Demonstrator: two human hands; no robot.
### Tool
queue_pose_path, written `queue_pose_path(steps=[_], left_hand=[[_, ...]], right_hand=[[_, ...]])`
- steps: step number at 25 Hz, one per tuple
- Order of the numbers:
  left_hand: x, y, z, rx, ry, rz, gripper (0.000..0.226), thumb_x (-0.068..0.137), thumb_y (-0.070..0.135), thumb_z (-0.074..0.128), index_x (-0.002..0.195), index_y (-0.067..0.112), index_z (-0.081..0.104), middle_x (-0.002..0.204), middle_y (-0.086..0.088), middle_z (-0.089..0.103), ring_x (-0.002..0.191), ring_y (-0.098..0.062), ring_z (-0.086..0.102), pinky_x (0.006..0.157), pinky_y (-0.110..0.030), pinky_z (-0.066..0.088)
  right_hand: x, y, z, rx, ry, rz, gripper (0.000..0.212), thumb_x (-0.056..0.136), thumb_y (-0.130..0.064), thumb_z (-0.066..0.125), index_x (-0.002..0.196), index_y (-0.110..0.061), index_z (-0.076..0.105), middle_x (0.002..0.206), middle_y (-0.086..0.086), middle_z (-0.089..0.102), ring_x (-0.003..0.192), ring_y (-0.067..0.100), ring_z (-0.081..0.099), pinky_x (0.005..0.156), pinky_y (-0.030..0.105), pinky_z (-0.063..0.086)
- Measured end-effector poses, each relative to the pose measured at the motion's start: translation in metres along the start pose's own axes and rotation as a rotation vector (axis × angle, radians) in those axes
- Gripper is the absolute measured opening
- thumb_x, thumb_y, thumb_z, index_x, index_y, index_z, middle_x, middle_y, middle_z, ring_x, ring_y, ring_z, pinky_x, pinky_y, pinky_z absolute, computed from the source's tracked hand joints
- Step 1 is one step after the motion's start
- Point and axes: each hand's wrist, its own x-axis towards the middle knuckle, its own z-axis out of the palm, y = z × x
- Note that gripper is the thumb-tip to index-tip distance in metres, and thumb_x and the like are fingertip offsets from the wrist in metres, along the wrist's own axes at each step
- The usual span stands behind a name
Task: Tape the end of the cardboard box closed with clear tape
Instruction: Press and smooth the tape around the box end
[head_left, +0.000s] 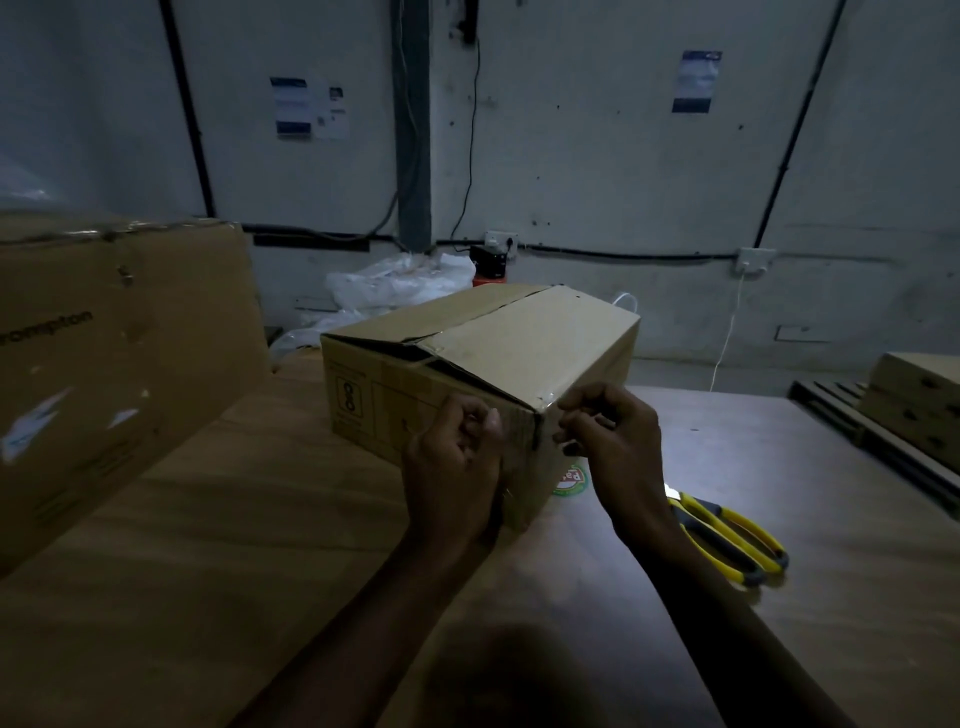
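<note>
Head view: in a dim room with grey walls (571, 156), the cardboard box (519, 338) stands in the middle of the brown wooden desk (208, 519). The left hand (457, 457) and right hand (608, 441) curl their fingers at its near corner; I cannot tell whether they pinch tape. Yellow scissors (727, 535) lie to the right.

Head-worn wide-angle view, taken from the near edge of the bench (182, 597) and facing forward and down. Both forearms enter from the bottom edge. The left hand (457, 457) and right hand (608, 436) lie close to the lens at centre, at the near corner of the cardboard box (519, 338). The far wall (597, 156) fills the upper half, its conduits leaning outward.
</note>
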Motion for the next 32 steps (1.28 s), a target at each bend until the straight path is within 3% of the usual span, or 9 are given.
queue_pose_path(steps=[2,5,9,12,18,22,24,30,32], left_hand=[[-0.001,-0.004,0.002,-0.007,-0.039,-0.010,0.023,0.090,0.043,0.046,0.083,0.024,0.058,0.067,0.007,0.062,0.061,-0.010,0.062,0.056,-0.039,0.053],[-0.005,-0.004,0.004,-0.037,-0.091,-0.058,0.015,0.096,0.028,0.052,0.085,0.019,0.058,0.066,0.004,0.063,0.052,-0.003,0.063,0.050,-0.035,0.053],[-0.009,-0.007,0.005,-0.017,-0.107,-0.036,0.014,0.095,0.025,0.054,0.082,0.023,0.055,0.067,0.010,0.059,0.064,-0.002,0.060,0.051,-0.015,0.044],[-0.010,-0.009,0.007,-0.003,-0.106,-0.026,0.014,0.096,0.029,0.053,0.082,0.026,0.053,0.068,0.014,0.056,0.069,0.001,0.058,0.051,-0.011,0.041],[-0.009,-0.008,0.010,-0.030,-0.119,-0.051,0.019,0.089,0.044,0.052,0.079,0.029,0.051,0.068,0.010,0.057,0.063,-0.003,0.058,0.048,-0.018,0.043],[-0.006,-0.009,0.013,-0.039,-0.105,-0.071,0.034,0.083,0.061,0.043,0.079,0.028,0.052,0.069,0.008,0.059,0.062,-0.012,0.060,0.049,-0.036,0.050],[-0.005,-0.009,0.013,-0.016,-0.093,-0.076,0.032,0.085,0.058,0.045,0.079,0.027,0.052,0.069,0.009,0.058,0.063,-0.011,0.060,0.050,-0.036,0.050],[-0.003,-0.011,0.013,0.027,-0.090,-0.087,0.021,0.090,0.043,0.054,0.079,0.025,0.054,0.069,0.009,0.058,0.065,-0.010,0.058,0.049,-0.031,0.046],[-0.002,-0.010,0.015,0.047,-0.091,-0.097,0.020,0.091,0.040,0.055,0.079,0.024,0.054,0.069,0.009,0.058,0.064,-0.009,0.057,0.049,-0.026,0.042]], right_hand=[[0.000,0.004,-0.001,-0.043,-0.014,-0.012,0.031,0.078,0.006,0.060,0.074,-0.024,0.063,0.068,0.002,0.064,0.064,0.030,0.065,0.056,0.040,0.053],[0.002,0.010,-0.001,-0.114,-0.025,-0.033,0.027,0.079,0.002,0.061,0.076,-0.025,0.064,0.069,0.000,0.063,0.066,0.029,0.063,0.060,0.047,0.054],[-0.003,0.008,0.003,-0.271,-0.013,-0.150,0.009,0.077,-0.015,0.076,0.077,-0.016,0.067,0.067,-0.001,0.062,0.064,0.011,0.057,0.056,0.023,0.047],[-0.006,0.007,0.006,-0.323,0.048,-0.199,0.013,0.075,-0.019,0.079,0.072,-0.015,0.067,0.067,-0.003,0.062,0.066,0.011,0.057,0.057,0.021,0.044],[-0.005,0.010,0.007,-0.367,0.099,-0.235,0.021,0.073,-0.026,0.080,0.070,-0.028,0.059,0.065,-0.018,0.055,0.067,0.001,0.057,0.058,0.006,0.040],[-0.002,0.013,0.012,-0.412,0.148,-0.217,0.020,0.072,-0.028,0.080,0.068,-0.025,0.061,0.065,-0.012,0.059,0.065,0.006,0.056,0.059,0.017,0.043],[-0.002,0.013,0.014,-0.430,0.161,-0.212,0.020,0.072,-0.027,0.081,0.068,-0.023,0.062,0.064,-0.009,0.059,0.064,0.007,0.056,0.059,0.022,0.044],[-0.004,0.011,0.019,-0.424,0.167,-0.193,0.021,0.072,-0.023,0.082,0.070,-0.025,0.060,0.066,-0.009,0.059,0.064,0.005,0.056,0.058,0.013,0.038],[-0.003,0.008,0.019,-0.425,0.171,-0.200,0.022,0.073,-0.026,0.081,0.080,-0.025,0.060,0.069,-0.009,0.059,0.065,-0.001,0.055,0.057,0.005,0.038]])
